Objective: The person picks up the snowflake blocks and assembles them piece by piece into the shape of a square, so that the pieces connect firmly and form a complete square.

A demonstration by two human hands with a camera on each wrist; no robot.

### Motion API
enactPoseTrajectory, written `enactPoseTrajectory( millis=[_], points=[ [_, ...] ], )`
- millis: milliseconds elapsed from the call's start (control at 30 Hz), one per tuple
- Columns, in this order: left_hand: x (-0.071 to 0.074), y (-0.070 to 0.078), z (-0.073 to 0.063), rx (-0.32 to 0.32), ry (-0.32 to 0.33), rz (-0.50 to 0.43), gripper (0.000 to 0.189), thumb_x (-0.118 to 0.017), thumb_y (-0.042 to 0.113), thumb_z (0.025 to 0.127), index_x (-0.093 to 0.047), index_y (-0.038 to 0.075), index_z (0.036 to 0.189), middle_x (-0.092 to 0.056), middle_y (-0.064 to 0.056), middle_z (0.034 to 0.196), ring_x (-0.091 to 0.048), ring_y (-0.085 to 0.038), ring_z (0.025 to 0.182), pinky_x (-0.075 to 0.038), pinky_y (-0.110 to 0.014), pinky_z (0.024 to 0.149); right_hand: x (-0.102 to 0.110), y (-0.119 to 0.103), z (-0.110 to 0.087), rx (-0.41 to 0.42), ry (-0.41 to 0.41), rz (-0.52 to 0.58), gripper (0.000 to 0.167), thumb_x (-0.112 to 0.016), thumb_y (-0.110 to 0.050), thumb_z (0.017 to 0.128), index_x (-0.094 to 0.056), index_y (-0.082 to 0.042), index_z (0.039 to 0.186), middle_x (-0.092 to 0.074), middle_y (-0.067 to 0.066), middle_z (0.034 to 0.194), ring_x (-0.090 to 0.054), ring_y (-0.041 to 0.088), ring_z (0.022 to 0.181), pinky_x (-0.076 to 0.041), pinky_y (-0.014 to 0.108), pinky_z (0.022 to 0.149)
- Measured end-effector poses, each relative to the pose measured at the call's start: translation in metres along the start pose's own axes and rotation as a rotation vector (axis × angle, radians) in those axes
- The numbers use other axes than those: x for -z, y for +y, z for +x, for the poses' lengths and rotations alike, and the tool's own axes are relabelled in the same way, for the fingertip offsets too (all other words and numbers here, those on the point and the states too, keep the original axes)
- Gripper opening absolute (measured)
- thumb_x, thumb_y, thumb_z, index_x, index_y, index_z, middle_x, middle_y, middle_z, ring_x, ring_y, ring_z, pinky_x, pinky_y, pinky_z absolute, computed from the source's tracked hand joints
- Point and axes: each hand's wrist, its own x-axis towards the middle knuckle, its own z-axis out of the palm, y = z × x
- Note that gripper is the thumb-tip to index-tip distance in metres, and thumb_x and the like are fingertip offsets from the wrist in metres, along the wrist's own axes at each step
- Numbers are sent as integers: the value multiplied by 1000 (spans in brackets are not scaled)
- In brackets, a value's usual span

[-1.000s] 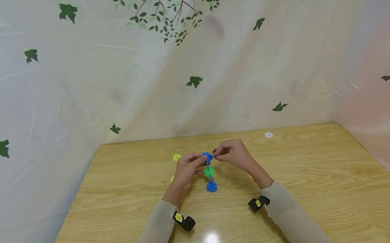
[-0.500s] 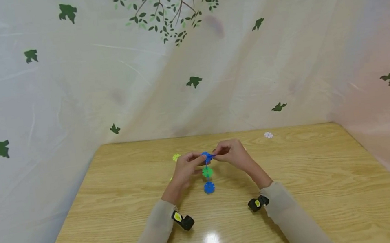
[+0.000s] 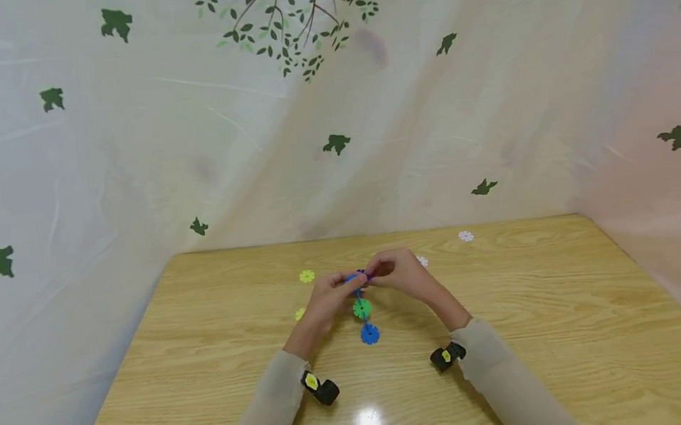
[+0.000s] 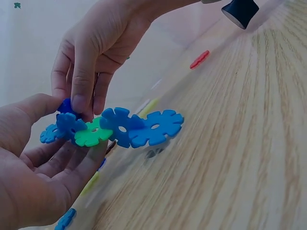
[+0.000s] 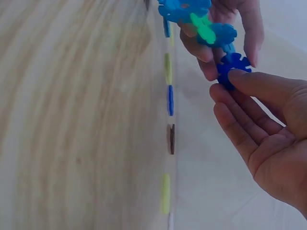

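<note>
A short chain of flower-shaped, notched plastic discs in blue and bright green is held up near the centre of the head view, above the table. Its long axis runs from the hands down towards the bottom of that frame, with a round blue notched disc at its free lower end; in the left wrist view the chain stretches sideways to the right.

The left hand grips the chain's upper end between thumb and fingers. The right hand pinches a single dark blue notched plastic disc, thumb on its face. This disc meets the chain's gripped end, so the right hand is nearer that join, while the rest of the chain extends away from it. I cannot tell whether the notches are engaged.

Beyond the hands, two yellow flower-shaped plastic discs lie left of centre and two white ones right of centre on the pale wood-grain table. The wrist views also show a red disc and a dark brown disc. No container is visible. Behind hangs a pale cloth printed with green leaves.
</note>
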Motion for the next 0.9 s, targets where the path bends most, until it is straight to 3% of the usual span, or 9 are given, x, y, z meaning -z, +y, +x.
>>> enactPoseTrajectory(
  millis=[133, 300, 600, 900],
  points=[
    [-1, -2, 0, -1, 8, 13, 34, -70, 21, 98, -68, -2, 122, -74, -14, 110, -74, -25, 97, -62, -28, 77, 12, -3, -2, -5, -23, -65, 13, -76, -1, 90, -75, 2, 102, -76, 17, 100, -72, 21, 89, -59, 27, 79],
    [-1, -4, 0, 0, 12, 40, 34, -69, 24, 99, -68, 0, 124, -72, -23, 117, -74, -30, 101, -62, -28, 74, 35, -7, -8, -69, -64, -80, 18, -76, -4, 91, -74, 2, 107, -76, 16, 102, -71, 22, 89, -58, 28, 77],
    [4, -9, 3, 8, 21, 45, 37, -71, 27, 98, -69, 1, 125, -71, -18, 119, -72, -33, 110, -62, -29, 74, 72, 6, -24, -80, -312, -141, 15, -74, 4, 88, -71, 9, 102, -73, 15, 86, -67, 14, 77, -58, 24, 69],
    [4, -10, 4, 21, 27, 47, 37, -70, 27, 98, -69, 0, 122, -72, -18, 119, -72, -31, 108, -61, -27, 71, 100, 19, -53, -188, -444, -255, 19, -81, -4, 83, -73, 0, 100, -68, 6, 81, -60, 12, 72, -53, 25, 66]
  ],
)
